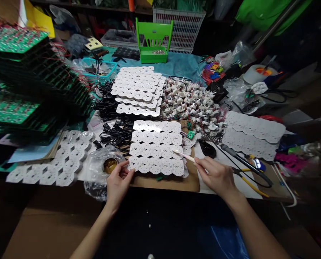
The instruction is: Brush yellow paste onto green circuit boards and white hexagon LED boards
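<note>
A white panel of circuit boards (157,149), in joined scalloped rows dotted with holes, lies in front of me on a brown board. At its lower left corner my left hand (120,180) is closed, thumb and fingers at the panel's edge. My right hand (212,176) is closed around the handle of a slim, pale toothbrush (186,156). The brush's head is over the right part of the panel; whether it touches the surface I cannot tell. A small tin of amber stuff (110,165) sits in a plastic bag beside my left hand.
Tall stacks of green circuit boards (17,108) rise at the left. More white panels (136,84) are piled behind, next to a heap of white parts with wires (192,100). A soldering iron (243,162) and a black mouse-like object (207,148) lie at the right.
</note>
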